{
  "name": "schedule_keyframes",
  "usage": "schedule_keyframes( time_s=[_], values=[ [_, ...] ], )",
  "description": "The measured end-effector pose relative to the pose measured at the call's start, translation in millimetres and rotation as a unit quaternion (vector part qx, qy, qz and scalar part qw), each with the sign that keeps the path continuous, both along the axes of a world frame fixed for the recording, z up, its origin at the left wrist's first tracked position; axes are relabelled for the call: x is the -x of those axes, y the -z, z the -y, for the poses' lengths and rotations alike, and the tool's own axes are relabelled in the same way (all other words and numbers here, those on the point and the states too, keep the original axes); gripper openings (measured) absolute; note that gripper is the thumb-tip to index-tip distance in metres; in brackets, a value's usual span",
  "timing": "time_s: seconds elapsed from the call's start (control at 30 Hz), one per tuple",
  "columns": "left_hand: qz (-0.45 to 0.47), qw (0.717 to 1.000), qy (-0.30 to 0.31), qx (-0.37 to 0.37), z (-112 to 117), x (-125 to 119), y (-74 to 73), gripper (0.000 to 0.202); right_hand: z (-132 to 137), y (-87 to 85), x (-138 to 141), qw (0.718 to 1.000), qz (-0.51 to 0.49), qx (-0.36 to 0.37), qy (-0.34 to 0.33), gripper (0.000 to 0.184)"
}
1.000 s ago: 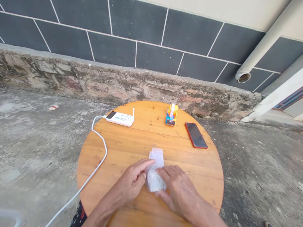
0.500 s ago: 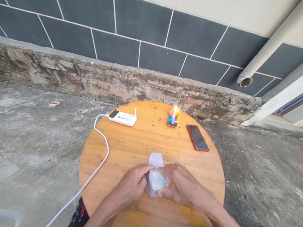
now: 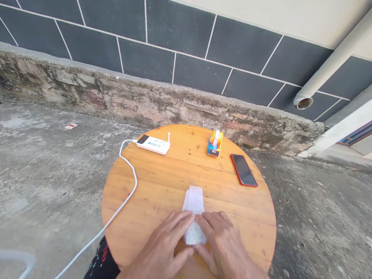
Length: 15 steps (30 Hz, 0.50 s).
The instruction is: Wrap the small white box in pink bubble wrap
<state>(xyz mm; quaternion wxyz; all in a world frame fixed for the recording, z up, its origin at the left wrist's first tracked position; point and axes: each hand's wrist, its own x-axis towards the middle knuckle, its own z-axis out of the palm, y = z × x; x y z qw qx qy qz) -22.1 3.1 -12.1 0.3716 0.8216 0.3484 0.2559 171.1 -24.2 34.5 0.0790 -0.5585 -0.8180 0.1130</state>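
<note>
- Watching remotely, I saw the left hand half-curled, fingertips against the filmy white bundle.
- It lay on the table between the hands; I judged it light, soft, slippery, best held by its sides.
- The right hand curled likewise, grip unclear.

We see a smooth wooden table, a filmy, plastic-looking packet and glossy-screened phone on it, rough stonework behind it.
</note>
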Motion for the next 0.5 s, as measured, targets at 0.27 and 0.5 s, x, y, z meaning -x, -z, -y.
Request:
schedule_keyframes(
  time_s=[0.27, 0.5],
  values=[
    [0.019, 0.999, 0.005, -0.036, -0.3, -5.7, 0.7, 0.055, 5.5, -1.9, -7.0, 0.998, -0.018, -0.027, -0.048, 0.052],
    [0.017, 0.999, 0.018, -0.038, 1.0, -5.2, -3.5, 0.055, -27.1, -31.8, -29.1, 0.996, -0.072, 0.027, -0.049, 0.025]
  ],
)
